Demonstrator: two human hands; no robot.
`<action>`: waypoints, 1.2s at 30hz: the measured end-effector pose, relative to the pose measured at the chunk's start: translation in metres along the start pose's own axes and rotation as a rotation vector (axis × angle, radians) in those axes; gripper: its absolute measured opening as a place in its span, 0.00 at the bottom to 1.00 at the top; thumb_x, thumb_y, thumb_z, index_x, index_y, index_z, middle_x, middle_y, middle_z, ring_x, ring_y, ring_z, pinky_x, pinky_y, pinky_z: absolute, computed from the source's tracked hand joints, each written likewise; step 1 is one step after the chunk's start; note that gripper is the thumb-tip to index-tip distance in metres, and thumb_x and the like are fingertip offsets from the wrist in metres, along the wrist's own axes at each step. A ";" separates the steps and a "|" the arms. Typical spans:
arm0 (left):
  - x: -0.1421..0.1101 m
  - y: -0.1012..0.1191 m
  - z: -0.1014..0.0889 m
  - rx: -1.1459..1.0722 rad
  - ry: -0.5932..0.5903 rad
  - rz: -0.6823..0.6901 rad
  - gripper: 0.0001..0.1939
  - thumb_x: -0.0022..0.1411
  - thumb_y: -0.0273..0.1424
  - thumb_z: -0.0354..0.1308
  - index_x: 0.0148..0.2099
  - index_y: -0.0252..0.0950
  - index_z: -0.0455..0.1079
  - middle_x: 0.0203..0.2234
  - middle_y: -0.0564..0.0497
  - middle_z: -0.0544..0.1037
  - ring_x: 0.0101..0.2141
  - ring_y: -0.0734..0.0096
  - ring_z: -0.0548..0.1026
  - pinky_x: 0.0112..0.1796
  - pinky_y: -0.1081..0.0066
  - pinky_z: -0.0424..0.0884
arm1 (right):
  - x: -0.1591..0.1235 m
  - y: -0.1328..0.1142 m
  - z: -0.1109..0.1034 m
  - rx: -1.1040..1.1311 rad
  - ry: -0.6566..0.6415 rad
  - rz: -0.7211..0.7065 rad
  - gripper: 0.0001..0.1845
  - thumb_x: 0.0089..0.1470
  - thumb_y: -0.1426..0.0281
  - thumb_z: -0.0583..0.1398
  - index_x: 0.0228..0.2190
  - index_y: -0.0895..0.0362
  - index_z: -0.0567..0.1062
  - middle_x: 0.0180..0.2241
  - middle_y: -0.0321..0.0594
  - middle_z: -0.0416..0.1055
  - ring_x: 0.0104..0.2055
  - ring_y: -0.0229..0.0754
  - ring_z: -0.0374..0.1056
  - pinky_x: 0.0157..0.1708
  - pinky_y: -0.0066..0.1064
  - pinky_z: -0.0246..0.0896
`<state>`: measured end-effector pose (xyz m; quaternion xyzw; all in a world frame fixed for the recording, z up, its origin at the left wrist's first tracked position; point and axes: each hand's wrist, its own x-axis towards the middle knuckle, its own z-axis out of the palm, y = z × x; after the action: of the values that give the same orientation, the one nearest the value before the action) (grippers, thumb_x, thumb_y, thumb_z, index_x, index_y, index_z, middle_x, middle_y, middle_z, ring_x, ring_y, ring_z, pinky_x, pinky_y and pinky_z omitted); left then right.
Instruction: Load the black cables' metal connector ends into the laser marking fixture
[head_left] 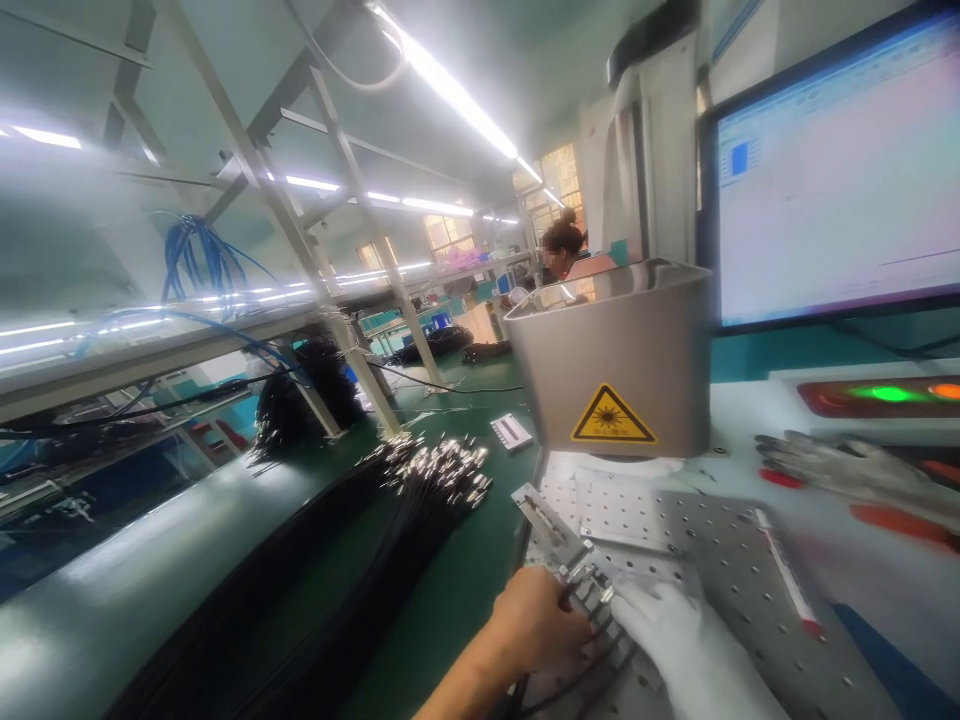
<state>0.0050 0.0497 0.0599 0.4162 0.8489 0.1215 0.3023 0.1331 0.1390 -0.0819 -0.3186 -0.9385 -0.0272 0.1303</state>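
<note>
While the bare left hand (536, 625) and white-gloved right hand (679, 640) pinch small metal connectors (592, 590), both rest on the perforated steel plate (720, 570). Left of that plate, black cables with shiny tips (420, 490) lie across the smooth green bench (450, 590).

My left hand (536, 625) is bare; my right hand (675, 640) wears a white glove. Both rest on a silver perforated plate (720, 570) dotted with small holes. The tabletop (457, 590) is dark green, carrying black cables (360, 560) with shiny silver ends. The grey laser hood (622, 350) bears a yellow triangle sticker (613, 416) with a black starburst. Blue wires (199, 255) hang above.
</note>
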 end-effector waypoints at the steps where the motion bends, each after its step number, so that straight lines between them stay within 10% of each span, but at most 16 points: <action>1: 0.000 0.000 -0.001 -0.016 -0.003 0.007 0.05 0.44 0.30 0.56 0.21 0.39 0.71 0.16 0.53 0.70 0.23 0.70 0.64 0.25 0.72 0.57 | 0.001 0.000 0.000 0.007 0.003 -0.008 0.34 0.41 0.84 0.54 0.45 0.43 0.78 0.53 0.29 0.70 0.36 0.44 0.70 0.34 0.33 0.67; 6: -0.001 0.000 -0.005 0.008 -0.021 0.032 0.08 0.46 0.29 0.54 0.18 0.37 0.68 0.12 0.56 0.62 0.19 0.74 0.59 0.23 0.72 0.53 | 0.004 -0.008 -0.001 0.012 0.023 0.000 0.35 0.41 0.83 0.56 0.49 0.43 0.76 0.51 0.31 0.72 0.42 0.47 0.70 0.42 0.39 0.68; 13: 0.007 -0.009 0.000 0.055 0.003 0.131 0.11 0.50 0.33 0.53 0.20 0.38 0.56 0.17 0.57 0.59 0.21 0.75 0.57 0.25 0.71 0.53 | 0.013 -0.018 0.011 0.196 0.022 0.492 0.22 0.64 0.63 0.48 0.47 0.52 0.79 0.39 0.46 0.76 0.36 0.45 0.74 0.36 0.33 0.69; 29: 0.021 -0.015 0.028 0.228 0.069 0.188 0.10 0.53 0.31 0.50 0.22 0.38 0.56 0.22 0.50 0.67 0.26 0.70 0.59 0.29 0.66 0.48 | 0.015 -0.010 0.022 0.188 0.043 0.381 0.20 0.61 0.67 0.49 0.43 0.51 0.80 0.35 0.44 0.77 0.32 0.44 0.72 0.34 0.33 0.67; 36: 0.019 -0.033 0.009 -0.266 0.130 0.194 0.02 0.47 0.27 0.57 0.26 0.35 0.67 0.20 0.56 0.66 0.26 0.74 0.65 0.30 0.72 0.58 | 0.023 -0.017 0.032 0.281 0.043 0.499 0.19 0.60 0.64 0.52 0.45 0.51 0.80 0.42 0.45 0.76 0.41 0.48 0.74 0.37 0.36 0.70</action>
<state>-0.0199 0.0436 0.0295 0.4437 0.7991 0.2879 0.2858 0.0984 0.1436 -0.1066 -0.5179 -0.8227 0.1293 0.1957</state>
